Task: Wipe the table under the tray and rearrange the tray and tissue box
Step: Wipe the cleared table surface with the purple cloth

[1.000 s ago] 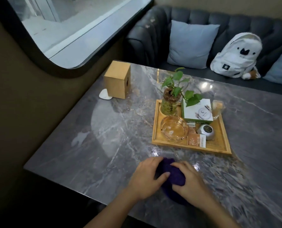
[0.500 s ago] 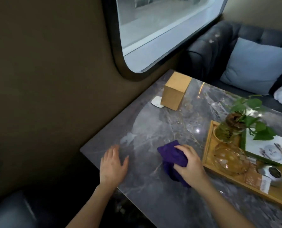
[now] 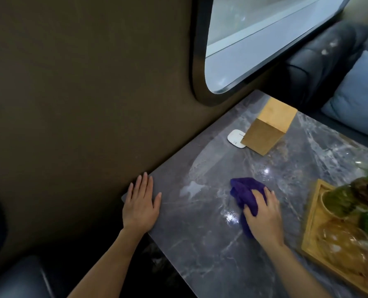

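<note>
My right hand presses a purple cloth flat onto the grey marble table, left of the wooden tray. My left hand lies flat, fingers apart, on the table's near left corner and holds nothing. The wooden tray sits at the right edge of the view, partly cut off, carrying a green glass vase with a plant and an amber glass dish. The wooden tissue box stands at the far side of the table near the wall.
A small white pad lies beside the tissue box. A brown wall with a rounded window runs along the table's left side. A dark sofa with a blue cushion stands behind the table.
My left hand left the cloth and settled flat on the table's left corner. My right hand carried the cloth leftward across the table. The view turned left, pushing the tray to the right edge.
</note>
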{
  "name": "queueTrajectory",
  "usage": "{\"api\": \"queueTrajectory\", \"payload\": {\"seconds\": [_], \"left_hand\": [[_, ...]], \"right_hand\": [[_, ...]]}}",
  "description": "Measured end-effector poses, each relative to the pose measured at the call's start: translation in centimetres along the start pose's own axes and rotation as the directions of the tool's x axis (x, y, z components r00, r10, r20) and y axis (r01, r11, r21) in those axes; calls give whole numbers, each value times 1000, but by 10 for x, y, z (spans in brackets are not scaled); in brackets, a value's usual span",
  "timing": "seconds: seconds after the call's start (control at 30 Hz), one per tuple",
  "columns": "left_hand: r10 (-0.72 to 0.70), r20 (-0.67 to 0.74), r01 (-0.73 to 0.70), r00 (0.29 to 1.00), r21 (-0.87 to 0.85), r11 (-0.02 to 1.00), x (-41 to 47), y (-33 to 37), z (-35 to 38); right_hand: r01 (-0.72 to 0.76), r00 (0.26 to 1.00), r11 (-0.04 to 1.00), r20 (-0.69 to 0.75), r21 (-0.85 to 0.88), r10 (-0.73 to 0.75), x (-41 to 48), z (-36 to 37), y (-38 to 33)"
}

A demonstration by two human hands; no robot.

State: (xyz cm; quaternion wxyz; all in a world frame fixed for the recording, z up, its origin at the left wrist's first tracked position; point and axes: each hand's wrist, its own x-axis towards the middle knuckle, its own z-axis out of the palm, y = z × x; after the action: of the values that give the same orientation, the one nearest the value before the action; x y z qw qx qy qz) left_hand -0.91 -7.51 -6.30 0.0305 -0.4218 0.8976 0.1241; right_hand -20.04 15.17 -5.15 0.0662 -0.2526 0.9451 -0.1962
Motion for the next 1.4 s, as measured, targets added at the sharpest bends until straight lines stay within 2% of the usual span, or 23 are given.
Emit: {"api": "queueTrajectory", "payload": {"seconds": [0.13, 0.27, 0.37, 0.47, 0.6, 0.67, 0.7, 0.77, 0.83, 0.9, 1.0, 1.07, 1.13, 1.2, 1.27, 1.33, 1.4], "left_hand": [[18, -42, -17, 999, 29, 999, 2, -4, 8], [27, -65, -27, 998, 1, 1000, 3, -7, 12], [25, -55, -25, 998, -3, 1000, 3, -6, 11], [16, -67, -18, 998, -25, 1000, 3, -8, 12], [9, -64, -14, 998, -68, 998, 4, -7, 9], [23, -52, -28, 998, -101, 994, 5, -9, 7], [40, -63, -48, 997, -123, 991, 5, -11, 7], [65, -112, -88, 992, -222, 971, 4, -16, 9], [43, -153, -95, 987, -357, 929, 6, -22, 11], [11, -156, -82, 988, -460, 884, 8, -26, 8], [-20, -22, 2, 1000, -611, 792, 12, -27, -2], [-1, 64, 43, 998, -654, 755, 14, -27, -9], [40, 93, 24, 995, -598, 801, 14, -28, -12], [82, 113, -15, 990, -501, 865, 14, -28, -11], [93, 144, -16, 985, -465, 885, 13, -28, -12], [88, 171, 4, 981, -475, 880, 14, -28, -14], [92, 178, 3, 980, -473, 881, 14, -28, -15]], "right_hand": [[-91, 994, 994, -60, 56, 95, 28, 7, -15], [-145, 986, 979, -57, 146, 154, 61, 12, -36], [-168, 983, 945, -28, 280, 183, 78, 14, -54], [-162, 987, 832, 68, 531, 149, 84, 14, -78], [-128, 967, 696, 245, 707, -71, 68, 29, -121], [-80, 897, 720, 364, 689, -249, 49, 41, -137], [-4, 850, 753, 399, 658, -344, 39, 47, -142], [214, 743, 775, 416, 594, -525, 20, 57, -143], [366, 659, 737, 401, 568, -636, 4, 64, -141], [440, 614, 704, 385, 558, -689, -11, 66, -138], [486, 552, 648, 369, 586, -748, -33, 65, -140], [449, 518, 645, 409, 618, -752, -49, 65, -143], [388, 469, 658, 476, 645, -744, -67, 65, -146], [265, 440, 699, 562, 664, -700, -81, 64, -149], [75, 431, 724, 632, 686, -644, -86, 56, -150], [-79, 521, 671, 604, 737, -602, -76, 43, -144], [-167, 665, 591, 533, 789, -523, -52, 25, -132]]}}
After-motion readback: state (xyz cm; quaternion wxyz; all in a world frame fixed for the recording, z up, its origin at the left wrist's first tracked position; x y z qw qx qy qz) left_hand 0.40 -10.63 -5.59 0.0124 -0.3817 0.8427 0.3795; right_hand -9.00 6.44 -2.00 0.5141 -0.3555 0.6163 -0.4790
